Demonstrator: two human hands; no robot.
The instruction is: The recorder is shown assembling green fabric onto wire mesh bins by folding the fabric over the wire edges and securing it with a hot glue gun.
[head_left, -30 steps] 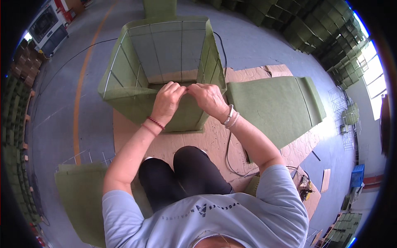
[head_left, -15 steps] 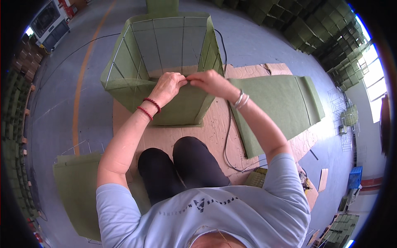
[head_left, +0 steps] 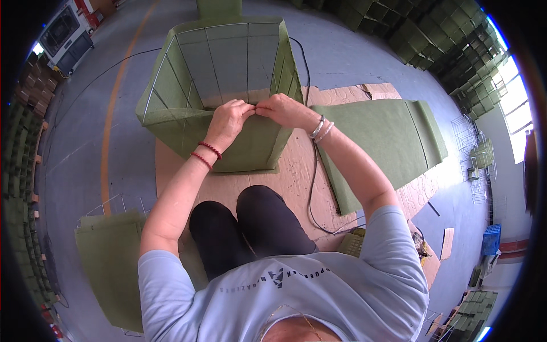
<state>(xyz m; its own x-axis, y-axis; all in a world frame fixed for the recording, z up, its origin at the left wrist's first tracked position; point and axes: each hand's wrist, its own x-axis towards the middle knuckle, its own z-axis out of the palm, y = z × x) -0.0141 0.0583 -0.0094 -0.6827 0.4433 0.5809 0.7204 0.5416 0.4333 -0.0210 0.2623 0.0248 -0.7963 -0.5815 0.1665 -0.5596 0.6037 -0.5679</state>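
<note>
One open-topped green fabric bin (head_left: 245,154), with wire rods lining its inner walls, stands on cardboard (head_left: 228,186) directly in front of the knees. Two hands meet at its near upper edge: the left hand (head_left: 228,119) and right hand (head_left: 284,112) each pinch the rim between closed fingertips, nearly touching each other. One green panel (head_left: 382,148) lies just right of the bin. One olive plastic basket (head_left: 352,244) sits near the right elbow, its contents unclear; one blue crate (head_left: 491,241) stands well apart, far right.
</note>
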